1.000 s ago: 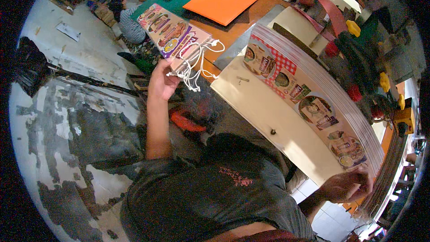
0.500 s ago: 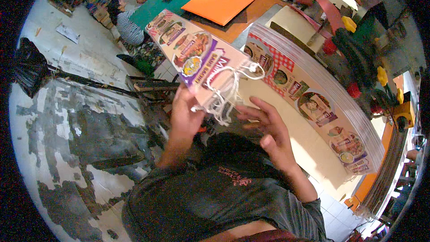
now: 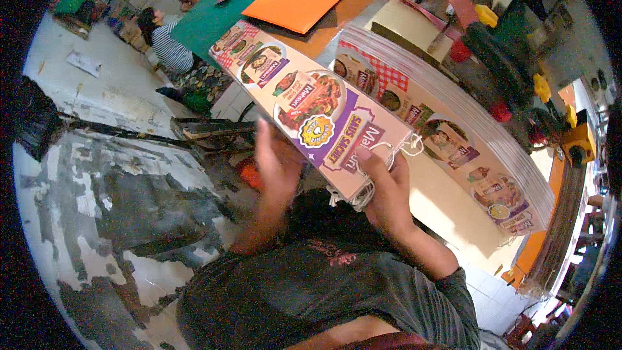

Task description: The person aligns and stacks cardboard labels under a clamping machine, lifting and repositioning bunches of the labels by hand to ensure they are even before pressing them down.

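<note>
Head view: both hands hold a long printed card strip (image 3: 304, 107), running from ~11 o'clock down to frame centre. Strip is narrow w/ glossy colour print: red-check patch at far end, round food photos along its length, a purple band and a yellow round badge near the close end. White string (image 3: 363, 188) bunches at the close end, loops dangling under the edge.

Right hand (image 3: 387, 194), just right of centre: fingers curled together, clamped on strip's close end and the string, thumb on the printed face. Left hand (image 3: 277, 165), just left of centre, is motion-blurred; fingers extended up, lying against strip's underside/left edge; can't tell if they really pinch it.

At 3 o'clock of the hands: thick stack of like printed cards (image 3: 466, 142) fanned on a cream board, well-layered edges curving toward 4 o'clock. At 12 o'clock: orange sheet (image 3: 304, 0) on a green mat (image 3: 207, 19). At 10 o'clock: a person in a striped top (image 3: 170, 45) sits on the floor. Peeling grey-white floor (image 3: 103, 194) at 8–9 o'clock. Dark shirt (image 3: 324, 298) at 6 o'clock.
</note>
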A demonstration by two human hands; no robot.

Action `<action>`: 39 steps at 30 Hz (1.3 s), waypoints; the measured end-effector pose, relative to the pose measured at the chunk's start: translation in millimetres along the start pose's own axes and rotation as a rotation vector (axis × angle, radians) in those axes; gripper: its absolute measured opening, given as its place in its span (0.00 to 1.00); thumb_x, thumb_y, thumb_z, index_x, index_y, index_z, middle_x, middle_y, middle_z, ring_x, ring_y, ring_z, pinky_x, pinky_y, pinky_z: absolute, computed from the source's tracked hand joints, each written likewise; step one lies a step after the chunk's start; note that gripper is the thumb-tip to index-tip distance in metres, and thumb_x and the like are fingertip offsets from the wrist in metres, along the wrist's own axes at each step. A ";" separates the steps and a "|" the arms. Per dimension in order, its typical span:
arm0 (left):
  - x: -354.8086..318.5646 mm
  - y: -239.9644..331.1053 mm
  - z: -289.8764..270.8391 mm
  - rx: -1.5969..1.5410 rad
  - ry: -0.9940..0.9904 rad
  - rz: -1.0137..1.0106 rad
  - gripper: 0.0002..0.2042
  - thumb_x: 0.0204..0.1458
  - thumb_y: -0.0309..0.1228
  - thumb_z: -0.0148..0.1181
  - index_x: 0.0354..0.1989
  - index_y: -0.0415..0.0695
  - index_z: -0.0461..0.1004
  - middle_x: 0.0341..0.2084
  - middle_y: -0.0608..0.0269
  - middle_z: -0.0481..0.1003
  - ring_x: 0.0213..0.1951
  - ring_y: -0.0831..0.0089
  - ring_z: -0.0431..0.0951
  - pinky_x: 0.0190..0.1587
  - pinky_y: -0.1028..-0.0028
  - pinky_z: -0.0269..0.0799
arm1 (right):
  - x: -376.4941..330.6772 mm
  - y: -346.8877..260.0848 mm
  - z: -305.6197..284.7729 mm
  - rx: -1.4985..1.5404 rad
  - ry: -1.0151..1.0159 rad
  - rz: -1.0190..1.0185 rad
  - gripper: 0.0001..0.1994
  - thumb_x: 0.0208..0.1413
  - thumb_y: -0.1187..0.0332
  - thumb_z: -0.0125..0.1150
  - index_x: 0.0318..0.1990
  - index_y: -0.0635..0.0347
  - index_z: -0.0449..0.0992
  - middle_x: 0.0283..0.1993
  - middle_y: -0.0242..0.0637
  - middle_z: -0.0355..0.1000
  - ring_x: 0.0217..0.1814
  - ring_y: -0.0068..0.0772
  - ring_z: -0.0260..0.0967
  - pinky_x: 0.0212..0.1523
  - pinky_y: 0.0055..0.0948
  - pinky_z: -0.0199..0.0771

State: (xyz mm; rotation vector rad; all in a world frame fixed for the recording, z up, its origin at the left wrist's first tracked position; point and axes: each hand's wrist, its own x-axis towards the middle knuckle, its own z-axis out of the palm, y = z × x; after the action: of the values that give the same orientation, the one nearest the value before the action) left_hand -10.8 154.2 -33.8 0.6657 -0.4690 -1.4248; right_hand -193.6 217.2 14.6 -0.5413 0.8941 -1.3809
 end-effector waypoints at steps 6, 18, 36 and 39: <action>82.9 86.6 -84.1 -0.068 -0.044 -0.107 0.32 0.65 0.52 0.60 0.63 0.32 0.68 0.54 0.51 0.77 0.54 0.60 0.78 0.60 0.61 0.75 | -46.6 -35.6 -12.2 -0.017 0.105 -0.003 0.24 0.62 0.69 0.68 0.62 0.65 0.69 0.55 0.43 0.78 0.54 0.36 0.78 0.55 0.38 0.81; 111.0 96.5 -92.5 0.103 -0.071 -0.139 0.26 0.68 0.45 0.59 0.64 0.36 0.69 0.55 0.54 0.79 0.55 0.63 0.80 0.60 0.62 0.78 | -150.0 -84.0 -226.2 -0.241 0.622 -0.213 0.31 0.57 0.67 0.65 0.68 0.64 0.64 0.54 0.45 0.77 0.53 0.36 0.79 0.51 0.39 0.82; 124.1 58.1 -23.0 1.356 -0.314 -0.072 0.18 0.48 0.22 0.74 0.49 0.40 0.80 0.39 0.63 0.84 0.41 0.70 0.83 0.47 0.69 0.80 | -219.8 -117.9 -346.2 -0.842 0.615 -0.577 0.24 0.62 0.75 0.65 0.66 0.64 0.70 0.59 0.36 0.76 0.57 0.28 0.73 0.59 0.30 0.72; 126.4 44.1 -29.1 1.256 -0.408 -0.106 0.18 0.47 0.25 0.77 0.47 0.41 0.80 0.38 0.63 0.83 0.39 0.71 0.82 0.45 0.71 0.79 | -201.0 -128.7 -290.5 -0.944 0.679 -0.624 0.34 0.54 0.59 0.79 0.65 0.63 0.73 0.62 0.41 0.75 0.62 0.37 0.73 0.65 0.39 0.72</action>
State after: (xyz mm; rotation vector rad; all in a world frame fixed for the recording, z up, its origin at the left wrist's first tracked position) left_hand 54.6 33.9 -37.3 1.3888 -1.7303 -1.2481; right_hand -493.4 443.0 -7.6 -1.1614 2.0968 -1.6790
